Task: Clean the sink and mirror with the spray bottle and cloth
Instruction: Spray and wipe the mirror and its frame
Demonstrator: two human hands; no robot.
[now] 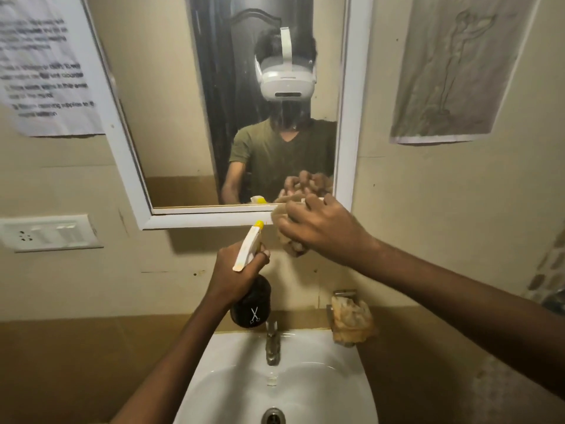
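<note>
Wiping mirror [183,117] edge, seemingly, cloth [282,223]

A small bathroom: a white sink [305,381] with a tap [272,342] is fixed to a beige wall under a white-framed mirror [171,117], beside a switch plate [49,232] and taped paper notices [46,65].

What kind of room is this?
Most likely a small bathroom or washroom. A white sink with a tap sits against the wall, and a white-framed mirror hangs just above it.
</note>
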